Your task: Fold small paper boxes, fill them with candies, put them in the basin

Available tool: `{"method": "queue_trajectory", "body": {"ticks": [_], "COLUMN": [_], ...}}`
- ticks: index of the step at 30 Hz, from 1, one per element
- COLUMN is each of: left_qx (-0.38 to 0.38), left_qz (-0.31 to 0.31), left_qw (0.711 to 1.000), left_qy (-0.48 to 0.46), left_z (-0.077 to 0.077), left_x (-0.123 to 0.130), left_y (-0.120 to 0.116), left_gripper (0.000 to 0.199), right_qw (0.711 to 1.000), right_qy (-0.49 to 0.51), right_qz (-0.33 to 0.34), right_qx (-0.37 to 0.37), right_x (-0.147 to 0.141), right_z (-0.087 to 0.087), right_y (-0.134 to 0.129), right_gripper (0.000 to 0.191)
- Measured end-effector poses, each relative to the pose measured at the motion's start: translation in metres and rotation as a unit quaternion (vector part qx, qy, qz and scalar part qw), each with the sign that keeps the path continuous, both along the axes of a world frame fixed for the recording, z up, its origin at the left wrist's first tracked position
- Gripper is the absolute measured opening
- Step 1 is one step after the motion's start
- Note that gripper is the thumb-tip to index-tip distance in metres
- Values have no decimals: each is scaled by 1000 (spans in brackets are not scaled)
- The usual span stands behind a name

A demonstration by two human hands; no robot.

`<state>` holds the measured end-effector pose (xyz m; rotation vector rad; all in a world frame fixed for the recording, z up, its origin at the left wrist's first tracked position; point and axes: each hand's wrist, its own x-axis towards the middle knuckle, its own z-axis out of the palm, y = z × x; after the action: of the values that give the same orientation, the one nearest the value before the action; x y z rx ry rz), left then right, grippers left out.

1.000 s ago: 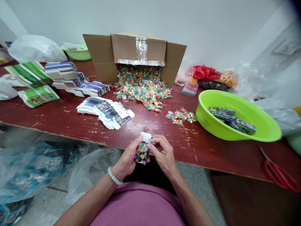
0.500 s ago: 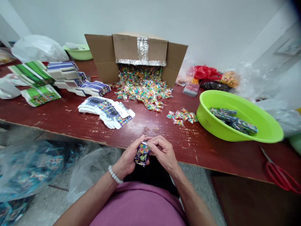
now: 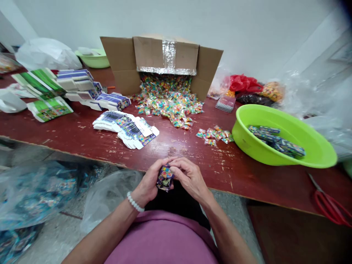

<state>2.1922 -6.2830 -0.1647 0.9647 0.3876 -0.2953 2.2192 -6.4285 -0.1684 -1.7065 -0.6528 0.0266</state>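
Note:
A small dark printed candy box point(image 3: 165, 178) is held close to my body, just off the table's front edge. My left hand point(image 3: 150, 181) wraps round its side, a pale bead bracelet at the wrist. With thumb and fingers, my right hand point(image 3: 191, 178) grips the upper right end of the same box; the fingertips partly hide that end. Beyond my hands lies a fanned stack of flat printed boxes point(image 3: 129, 126). Several wrapped candies point(image 3: 214, 135) form a small group to the right of it.
An open cardboard carton point(image 3: 121, 66) spills a heap of wrapped candies point(image 3: 170, 104) onto the red table point(image 3: 90, 141). At right, a green basin point(image 3: 261, 156) holds several dark boxes; red-handled scissors point(image 3: 328, 205) lie near the edge. Bundled cartons point(image 3: 49, 110) stand left, plastic bags point(image 3: 110, 198) below.
My right thumb and fingers have shifted slightly on the box's upper end, and the box tilts a little more. The whole view has moved slightly. Both hands keep their hold.

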Motion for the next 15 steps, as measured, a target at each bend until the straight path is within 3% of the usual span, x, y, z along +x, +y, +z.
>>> {"method": "queue_trajectory", "body": {"ticks": [2, 5, 6, 8, 10, 12, 13, 14, 15], "left_qx": [-40, -29, 0, 94, 206, 338, 421, 522, 638], "left_qz": [19, 38, 38, 24, -3, -21, -5, 16, 22], "left_qw": [999, 999, 999, 993, 968, 918, 878, 816, 725], "left_qy": [24, 20, 3, -60, -143, -207, -227, -246, -259], "left_z": [-2, -3, -3, -2, -1, 2, 4, 7, 10], "left_x": [2, 1, 0, 0, 8, 27, 41, 56, 74], "left_y": [1, 0, -1, 1, 11, 30, 43, 57, 72], "left_gripper": [29, 32, 35, 39, 42, 44, 44, 43, 43], "right_qw": [998, 986, 982, 977, 972, 958, 947, 934, 914], "right_qy": [-63, -133, -149, -168, -193, -230, -251, -270, -288], "right_qz": [-3, -20, -25, -39, -72, -122, -159, -201, -257], "right_qx": [-30, -95, -112, -123, -115, -115, -119, -122, -126], "right_x": [-9, -17, -17, -13, -3, 12, 22, 32, 44], "right_z": [-5, -17, -19, -20, -13, 1, 11, 21, 32], "right_y": [2, 7, 8, 7, -1, -20, -36, -55, -77], "right_gripper": [21, 70, 77, 67, 50, 37, 31, 27, 25]}}
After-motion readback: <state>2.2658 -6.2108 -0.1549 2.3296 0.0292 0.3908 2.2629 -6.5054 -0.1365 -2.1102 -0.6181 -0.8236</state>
